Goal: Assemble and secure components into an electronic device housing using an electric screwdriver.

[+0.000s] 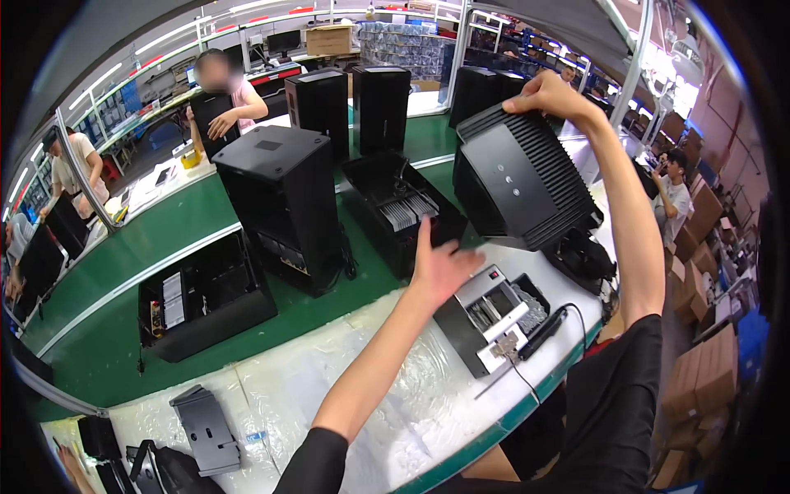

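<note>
My right hand [550,95] is closed over the top edge of a black ribbed housing [527,177], which is tilted up at the right of the bench. The housing has a flat plate on one side and a row of fins. My left hand [440,267] has its fingers spread and holds nothing. Just beyond it lies an open black case [378,193] with rows of silver fins inside. Below the housing sits a small grey and white machine [494,317] with a red switch and a black cable.
A tall black case [276,206] stands on the green conveyor [206,210], with another open case [206,300] nearer. Two more black towers [381,107] stand behind. A dark bracket [206,432] lies on the film-covered bench [329,387]. Across the line, a co-worker [226,99] holds a black case.
</note>
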`<state>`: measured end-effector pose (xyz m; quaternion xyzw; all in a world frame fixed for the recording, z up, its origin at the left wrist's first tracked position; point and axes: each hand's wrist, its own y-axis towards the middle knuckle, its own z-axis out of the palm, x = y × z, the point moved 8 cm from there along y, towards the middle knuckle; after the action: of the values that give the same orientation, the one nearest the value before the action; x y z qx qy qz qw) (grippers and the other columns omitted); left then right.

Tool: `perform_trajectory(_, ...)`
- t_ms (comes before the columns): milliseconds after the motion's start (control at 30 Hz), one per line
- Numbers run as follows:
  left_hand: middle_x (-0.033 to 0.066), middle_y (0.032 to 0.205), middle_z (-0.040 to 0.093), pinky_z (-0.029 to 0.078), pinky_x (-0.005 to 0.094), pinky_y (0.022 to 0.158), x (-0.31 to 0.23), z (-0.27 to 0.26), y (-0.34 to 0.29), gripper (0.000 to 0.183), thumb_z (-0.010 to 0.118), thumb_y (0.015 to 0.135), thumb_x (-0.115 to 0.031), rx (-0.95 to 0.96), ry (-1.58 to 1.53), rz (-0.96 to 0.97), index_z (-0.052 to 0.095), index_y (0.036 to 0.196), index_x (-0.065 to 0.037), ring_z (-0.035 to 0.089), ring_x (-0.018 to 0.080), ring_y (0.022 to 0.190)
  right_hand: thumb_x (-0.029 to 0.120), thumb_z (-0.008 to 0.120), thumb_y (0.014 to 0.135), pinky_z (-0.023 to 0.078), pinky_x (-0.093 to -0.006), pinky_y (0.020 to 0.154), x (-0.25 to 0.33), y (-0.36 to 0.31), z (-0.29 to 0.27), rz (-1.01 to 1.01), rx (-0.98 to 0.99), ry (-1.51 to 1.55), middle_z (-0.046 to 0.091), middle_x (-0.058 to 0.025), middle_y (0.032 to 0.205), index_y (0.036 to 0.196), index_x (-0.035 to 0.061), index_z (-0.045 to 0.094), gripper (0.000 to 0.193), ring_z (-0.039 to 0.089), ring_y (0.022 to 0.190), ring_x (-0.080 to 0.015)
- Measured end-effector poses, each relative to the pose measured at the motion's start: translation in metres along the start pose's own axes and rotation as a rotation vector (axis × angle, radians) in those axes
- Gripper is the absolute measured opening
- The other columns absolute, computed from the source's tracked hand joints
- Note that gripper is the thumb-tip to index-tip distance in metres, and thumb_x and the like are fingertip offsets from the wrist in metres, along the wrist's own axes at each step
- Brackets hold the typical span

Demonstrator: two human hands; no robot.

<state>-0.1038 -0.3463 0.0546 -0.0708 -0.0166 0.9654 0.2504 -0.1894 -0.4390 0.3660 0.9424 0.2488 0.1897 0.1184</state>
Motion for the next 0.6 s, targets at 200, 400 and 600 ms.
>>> perform_trajectory(200, 0.0166, 0.131, 0.041, 0.028, 0.0445, 0.107, 0.034, 0.123, -0.067, 0.085, 0.046, 0.081, -0.065, 0.495, 0.096, 0.136, 0.030, 0.136, -0.002, 0.038, 0.0303, 0.125, 0.023, 0.081, 0.058, 0.030, -0.0224, 0.048, 0.173, -0.138, -0.040, -0.279, -0.101, -0.218, 0.040, 0.0045, 0.054, 0.065, -0.0021, 0.058, 0.035, 0.038, 0.054, -0.0033)
perform_trajectory(400, 0.0116, 0.119, 0.055, 0.049, 0.0292, 0.087, -0.022, 0.096, -0.235, 0.039, 0.039, 0.095, -0.027, 0.289, 1.154, 1.101, 0.048, 0.123, -0.001, 0.057, 0.0193, 0.104, 0.032, 0.077, 0.064, 0.037, -0.0311, 0.048, 0.321, -0.332, 0.074, -0.729, -0.037, -0.444, 0.048, -0.0006, 0.059, 0.090, 0.0085, 0.065, 0.037, 0.051, 0.053, -0.0165)
perform_trajectory(600, 0.0114, 0.118, 0.056, 0.049, 0.0298, 0.086, 0.027, -0.037, -0.283, 0.039, 0.039, 0.095, -0.026, 0.096, 0.852, 0.852, 0.048, 0.123, -0.001, 0.058, 0.0194, 0.103, 0.009, 0.063, 0.069, 0.044, -0.0254, 0.058, 0.329, -0.428, 0.157, -0.909, 0.102, 0.205, 0.048, -0.0047, 0.066, 0.092, -0.0093, 0.059, 0.029, 0.051, 0.064, -0.0160)
